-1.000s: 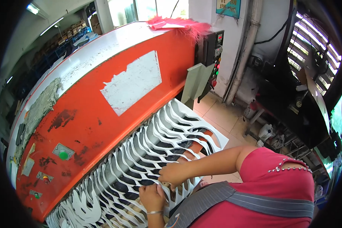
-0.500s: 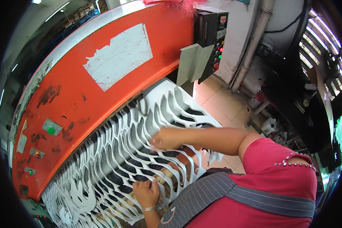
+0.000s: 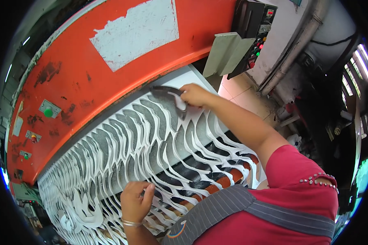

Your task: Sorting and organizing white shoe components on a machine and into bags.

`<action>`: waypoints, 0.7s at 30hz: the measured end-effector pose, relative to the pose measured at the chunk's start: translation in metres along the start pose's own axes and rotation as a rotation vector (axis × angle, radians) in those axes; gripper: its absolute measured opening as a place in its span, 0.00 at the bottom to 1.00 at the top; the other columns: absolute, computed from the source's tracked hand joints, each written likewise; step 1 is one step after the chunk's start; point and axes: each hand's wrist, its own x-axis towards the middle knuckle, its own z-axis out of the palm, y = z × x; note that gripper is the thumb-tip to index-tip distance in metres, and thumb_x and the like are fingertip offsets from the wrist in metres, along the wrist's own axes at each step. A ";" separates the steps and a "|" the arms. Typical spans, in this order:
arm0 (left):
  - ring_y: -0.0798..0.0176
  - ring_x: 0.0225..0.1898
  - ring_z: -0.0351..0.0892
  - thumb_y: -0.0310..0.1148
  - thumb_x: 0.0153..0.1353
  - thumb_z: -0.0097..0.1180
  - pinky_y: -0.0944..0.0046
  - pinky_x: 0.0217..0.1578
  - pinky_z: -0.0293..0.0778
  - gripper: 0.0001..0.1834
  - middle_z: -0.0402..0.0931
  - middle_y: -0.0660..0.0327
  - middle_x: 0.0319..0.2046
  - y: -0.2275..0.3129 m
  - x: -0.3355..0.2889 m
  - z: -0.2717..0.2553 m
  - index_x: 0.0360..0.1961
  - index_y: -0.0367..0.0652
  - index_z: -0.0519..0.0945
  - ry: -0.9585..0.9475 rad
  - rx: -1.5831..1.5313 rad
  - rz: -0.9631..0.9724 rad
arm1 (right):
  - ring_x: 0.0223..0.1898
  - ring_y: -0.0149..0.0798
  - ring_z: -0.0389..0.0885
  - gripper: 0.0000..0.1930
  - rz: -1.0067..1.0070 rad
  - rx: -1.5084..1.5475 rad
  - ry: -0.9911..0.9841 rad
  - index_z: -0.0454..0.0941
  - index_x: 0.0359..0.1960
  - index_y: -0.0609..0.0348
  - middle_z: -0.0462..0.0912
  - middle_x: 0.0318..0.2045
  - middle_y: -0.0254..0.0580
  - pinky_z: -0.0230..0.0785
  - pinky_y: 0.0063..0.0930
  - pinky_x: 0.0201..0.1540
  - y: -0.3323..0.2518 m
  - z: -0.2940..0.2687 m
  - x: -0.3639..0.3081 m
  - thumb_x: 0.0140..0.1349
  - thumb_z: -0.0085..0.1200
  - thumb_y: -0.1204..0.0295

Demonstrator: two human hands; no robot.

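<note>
My right hand (image 3: 194,96) reaches out over a white sheet (image 3: 192,77) just in front of the orange press. Its fingers are closed on a dark, curved cutting die (image 3: 169,90), partly blurred, with a pale patch inside its curve. The die is over the far right part of the sheet; whether it touches the sheet I cannot tell. Leaf-shaped holes run in rows through the sheet, leaving a web of thin white strips (image 3: 145,134). Nearer to me, my left hand (image 3: 137,202) is curled over the strips, thumb up. What its fingers hold, if anything, is hidden.
The orange press (image 3: 81,73) spans the far side, with a green button (image 3: 48,112) on its front. A bent metal plate (image 3: 229,55) and black control box (image 3: 255,24) stand at its right end. Loose white offcuts (image 3: 86,210) lie at the left.
My right hand has moved farther out toward the press, and the dark die now shows clearly in it. My left hand is farther left. The view has shifted, and plain white sheet shows beside the press.
</note>
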 end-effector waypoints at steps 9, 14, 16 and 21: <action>0.47 0.36 0.76 0.33 0.54 0.61 0.56 0.38 0.72 0.09 0.78 0.52 0.31 -0.005 0.075 0.103 0.33 0.38 0.81 -0.150 0.026 0.344 | 0.29 0.40 0.81 0.31 -0.175 0.034 0.260 0.66 0.60 0.65 0.83 0.31 0.51 0.72 0.32 0.36 0.029 -0.039 -0.029 0.64 0.52 0.54; 0.48 0.32 0.74 0.26 0.48 0.60 0.55 0.35 0.71 0.08 0.73 0.52 0.29 -0.019 0.060 0.150 0.32 0.40 0.81 0.107 -0.006 0.334 | 0.34 0.32 0.77 0.19 -0.582 0.323 1.290 0.75 0.49 0.63 0.79 0.32 0.42 0.70 0.26 0.40 0.070 -0.179 -0.018 0.63 0.54 0.60; 0.49 0.31 0.74 0.26 0.48 0.60 0.55 0.33 0.70 0.08 0.73 0.52 0.28 -0.019 0.058 0.153 0.32 0.40 0.80 0.135 0.006 0.342 | 0.38 0.34 0.78 0.18 -0.602 0.307 1.434 0.74 0.49 0.62 0.79 0.37 0.45 0.70 0.28 0.43 0.089 -0.237 -0.018 0.64 0.53 0.62; 0.49 0.30 0.72 0.28 0.48 0.58 0.53 0.32 0.67 0.05 0.72 0.54 0.27 -0.009 0.068 0.160 0.29 0.42 0.80 0.205 0.067 0.440 | 0.45 0.56 0.76 0.24 -0.338 -0.379 1.590 0.68 0.56 0.66 0.73 0.51 0.57 0.66 0.41 0.54 0.150 -0.340 0.020 0.63 0.51 0.63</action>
